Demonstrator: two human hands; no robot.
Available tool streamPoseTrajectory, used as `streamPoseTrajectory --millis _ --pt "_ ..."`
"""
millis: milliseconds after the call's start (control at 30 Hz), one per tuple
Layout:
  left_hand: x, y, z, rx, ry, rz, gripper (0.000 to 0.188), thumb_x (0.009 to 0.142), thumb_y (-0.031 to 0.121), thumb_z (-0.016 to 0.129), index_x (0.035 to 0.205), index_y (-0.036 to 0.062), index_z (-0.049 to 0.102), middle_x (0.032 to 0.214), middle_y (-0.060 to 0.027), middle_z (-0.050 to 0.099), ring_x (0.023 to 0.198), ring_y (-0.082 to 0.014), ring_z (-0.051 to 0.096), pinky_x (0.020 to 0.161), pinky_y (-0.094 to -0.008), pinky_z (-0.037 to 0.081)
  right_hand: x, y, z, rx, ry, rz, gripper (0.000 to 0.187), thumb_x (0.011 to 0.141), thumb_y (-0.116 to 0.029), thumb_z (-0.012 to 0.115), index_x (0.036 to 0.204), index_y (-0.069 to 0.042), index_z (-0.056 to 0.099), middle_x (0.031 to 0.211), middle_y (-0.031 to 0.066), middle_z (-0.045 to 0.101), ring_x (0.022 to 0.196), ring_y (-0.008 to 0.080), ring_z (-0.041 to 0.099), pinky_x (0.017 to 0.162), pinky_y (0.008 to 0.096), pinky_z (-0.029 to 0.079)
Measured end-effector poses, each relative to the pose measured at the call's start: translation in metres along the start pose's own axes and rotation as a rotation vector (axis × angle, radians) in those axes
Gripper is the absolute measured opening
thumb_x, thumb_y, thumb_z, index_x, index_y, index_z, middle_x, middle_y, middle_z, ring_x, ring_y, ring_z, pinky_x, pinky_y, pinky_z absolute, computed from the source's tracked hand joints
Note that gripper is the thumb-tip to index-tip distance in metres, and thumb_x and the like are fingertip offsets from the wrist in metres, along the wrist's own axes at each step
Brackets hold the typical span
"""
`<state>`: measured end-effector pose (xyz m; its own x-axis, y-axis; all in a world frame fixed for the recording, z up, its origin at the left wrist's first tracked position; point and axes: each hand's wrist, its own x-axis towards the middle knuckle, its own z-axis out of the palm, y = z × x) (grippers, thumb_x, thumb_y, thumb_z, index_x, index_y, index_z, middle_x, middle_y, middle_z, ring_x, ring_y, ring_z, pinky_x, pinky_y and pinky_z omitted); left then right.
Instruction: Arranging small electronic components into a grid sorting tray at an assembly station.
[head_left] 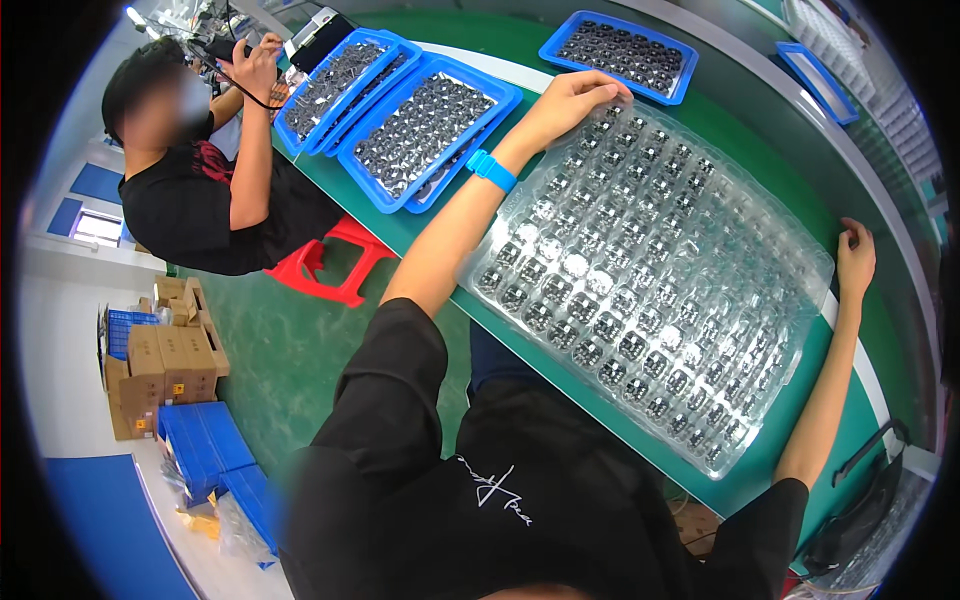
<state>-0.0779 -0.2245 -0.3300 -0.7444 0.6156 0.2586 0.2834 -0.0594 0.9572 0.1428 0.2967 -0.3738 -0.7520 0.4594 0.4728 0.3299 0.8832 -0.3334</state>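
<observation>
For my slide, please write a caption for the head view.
Left hand on a clear blister tray of small parts, right hand at its far corner.

- Left arm stretches far across the scene, forearm bare, elbow bent slightly.
- Left hand (pixel 575 97) lies palm down at the far left, fingers together and flat.
- Right arm extends along the right side, nearly straight.
- Right hand (pixel 855 257) rests with fingers curled loosely downward.

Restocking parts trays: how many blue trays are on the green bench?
4 at least. Two overlapping blue trays lie beyond the left hand, one farther back, and one at the far right edge. Others may be stacked beneath.
</observation>
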Motion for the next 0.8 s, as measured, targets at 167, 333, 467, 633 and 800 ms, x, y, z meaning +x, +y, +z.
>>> streamPoseTrajectory --millis 167,333,467,633,800 --pt "0.011 -0.001 0.014 0.105 0.001 0.021 0.029 0.104 0.025 0.063 0.119 0.002 0.074 0.116 -0.0051 0.074 0.11 -0.0139 0.066 0.1 -0.0291 0.049 -0.007 0.011 -0.019 -0.062 0.031 -0.028 0.028 0.093 -0.022 0.061 0.115 -0.013 0.074 0.104 0.0077 0.07 0.094 0.0269 0.067 0.086 0.0385 0.053" --pt "0.001 0.011 -0.003 0.437 0.053 -0.022 0.039 0.106 0.036 0.059 0.123 0.0048 0.075 0.122 -0.0079 0.074 0.116 -0.0175 0.064 0.104 -0.0317 0.046 -0.021 -0.075 -0.036 -0.098 -0.04 0.092 0.043 0.089 -0.034 0.063 0.123 -0.011 0.075 0.122 0.0139 0.074 0.114 0.0327 0.069 0.097 0.043 0.053" --pt "0.018 -0.06 -0.064 0.11 0.0 -0.04 0.037 0.107 0.024 0.056 0.133 -0.0007 0.067 0.134 -0.0099 0.068 0.127 -0.0185 0.06 0.114 -0.0307 0.04 -0.019 -0.068 -0.013 -0.105 0.122 0.041 0.028 0.08 -0.025 0.063 0.1 -0.015 0.08 0.104 0.0131 0.076 0.11 0.0346 0.068 0.094 0.0457 0.056" --pt "0.034 -0.065 -0.059 0.117 -0.095 -0.008 0.039 0.111 0.023 0.05 0.137 -0.0031 0.063 0.136 -0.0112 0.065 0.132 -0.0194 0.057 0.118 -0.0322 0.037 -0.017 -0.035 -0.003 0.049 0.268 0.031 0.017 0.078 -0.016 0.065 0.087 -0.013 0.078 0.089 0.0113 0.069 0.096 0.0337 0.066 0.085 0.0462 0.056" --pt "0.033 -0.061 -0.059 0.162 -0.042 -0.039 0.038 0.11 0.027 0.051 0.133 -0.0009 0.065 0.135 -0.0083 0.064 0.131 -0.0172 0.056 0.118 -0.0315 0.035 -0.014 -0.037 0.001 0.026 0.264 0.009 0.017 0.078 -0.015 0.065 0.088 -0.012 0.078 0.089 0.0108 0.068 0.095 0.0327 0.065 0.083 0.0446 0.056"
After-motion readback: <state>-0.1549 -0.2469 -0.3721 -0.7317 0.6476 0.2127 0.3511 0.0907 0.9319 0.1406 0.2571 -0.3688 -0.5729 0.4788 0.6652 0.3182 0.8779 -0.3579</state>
